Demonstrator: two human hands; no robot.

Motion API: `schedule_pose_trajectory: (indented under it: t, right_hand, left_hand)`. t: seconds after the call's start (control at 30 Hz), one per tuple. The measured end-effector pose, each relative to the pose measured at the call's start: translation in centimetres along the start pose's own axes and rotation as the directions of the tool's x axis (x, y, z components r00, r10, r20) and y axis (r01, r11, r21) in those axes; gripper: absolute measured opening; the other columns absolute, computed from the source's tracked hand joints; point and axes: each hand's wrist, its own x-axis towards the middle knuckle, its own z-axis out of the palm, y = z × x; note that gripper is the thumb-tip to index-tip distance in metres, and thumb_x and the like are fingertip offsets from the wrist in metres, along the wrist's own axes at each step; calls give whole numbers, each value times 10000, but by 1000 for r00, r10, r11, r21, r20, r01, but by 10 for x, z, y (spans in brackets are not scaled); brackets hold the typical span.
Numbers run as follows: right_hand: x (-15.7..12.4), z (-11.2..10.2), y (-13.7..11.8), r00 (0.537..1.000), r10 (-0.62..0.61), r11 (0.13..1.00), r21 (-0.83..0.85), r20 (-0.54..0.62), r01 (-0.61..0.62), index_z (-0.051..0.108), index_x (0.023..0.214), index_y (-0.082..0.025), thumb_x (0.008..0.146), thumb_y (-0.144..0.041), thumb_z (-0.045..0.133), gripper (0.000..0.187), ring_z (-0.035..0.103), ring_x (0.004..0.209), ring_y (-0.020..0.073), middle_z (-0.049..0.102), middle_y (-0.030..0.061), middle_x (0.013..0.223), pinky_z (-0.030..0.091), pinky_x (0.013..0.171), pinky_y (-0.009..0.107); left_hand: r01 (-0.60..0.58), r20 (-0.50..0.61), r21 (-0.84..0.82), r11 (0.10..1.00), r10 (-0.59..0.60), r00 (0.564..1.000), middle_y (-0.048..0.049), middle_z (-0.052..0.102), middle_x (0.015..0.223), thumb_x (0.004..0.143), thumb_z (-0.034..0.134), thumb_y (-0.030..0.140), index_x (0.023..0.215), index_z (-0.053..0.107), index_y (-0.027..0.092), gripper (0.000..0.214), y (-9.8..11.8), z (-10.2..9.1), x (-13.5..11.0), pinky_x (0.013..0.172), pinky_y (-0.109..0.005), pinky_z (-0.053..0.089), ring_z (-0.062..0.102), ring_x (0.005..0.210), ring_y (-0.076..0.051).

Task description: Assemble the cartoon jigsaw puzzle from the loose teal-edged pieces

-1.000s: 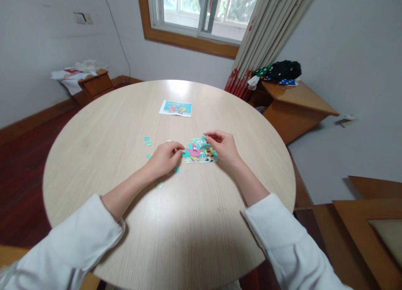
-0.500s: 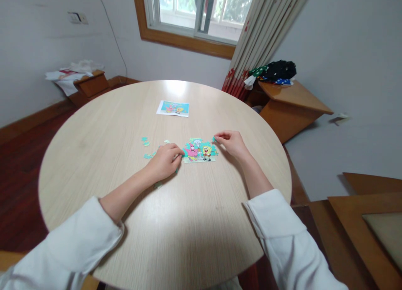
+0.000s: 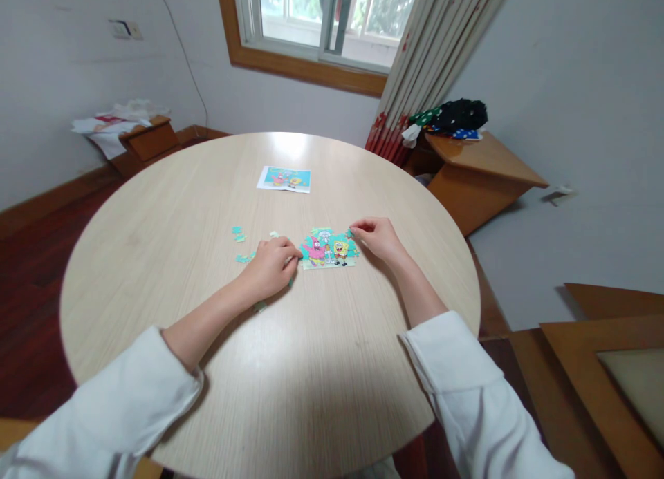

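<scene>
A partly joined jigsaw puzzle with cartoon figures on a turquoise ground lies on the round table. My right hand pinches a small turquoise puzzle piece at the puzzle's upper right edge. Along the left edge rests my left hand, its fingers curled together and the fingertips against the puzzle. Loose puzzle pieces lie to the left of that hand, and some are partly hidden under and behind it. One pale piece shows below the left wrist.
A printed picture sheet with the same figures lies farther back on the pale wooden table. Clothes are heaped on a wooden stand at the right, beside a curtain. Papers lie on a low stand at the left.
My right hand has moved slightly left, bringing the puzzle piece against the puzzle's upper right edge. My left hand stays at the left edge. The view has shifted a little.
</scene>
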Motion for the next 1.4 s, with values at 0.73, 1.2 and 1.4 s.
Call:
schedule_pose_trajectory:
  t: [0.73,1.2,1.4]
  right_hand:
    - [-1,0,3,998,-10,989,-150,65,20,685,728,-133,719,-184,590,109,586,649,138,687,48,711,444,651,261]
    - [-3,0,-2,998,-26,965,-258,50,38,711,738,-143,727,-195,613,112,596,650,138,709,49,725,447,633,253]
    - [-6,2,-11,1000,8,938,-348,24,0,722,737,-145,740,-164,612,112,620,674,144,720,53,744,454,655,252]
  left_hand:
    - [15,33,36,999,-16,999,-119,656,976,846,415,170,980,706,144,322,3,-2,-1,866,-437,383,581,975,-257]
    - [22,23,42,999,-23,999,-108,649,964,846,421,181,971,708,157,314,4,-2,-1,858,-425,375,576,959,-248]
    - [29,27,33,999,-29,999,-107,647,971,849,426,180,969,706,164,305,5,-3,0,855,-425,374,572,973,-252]
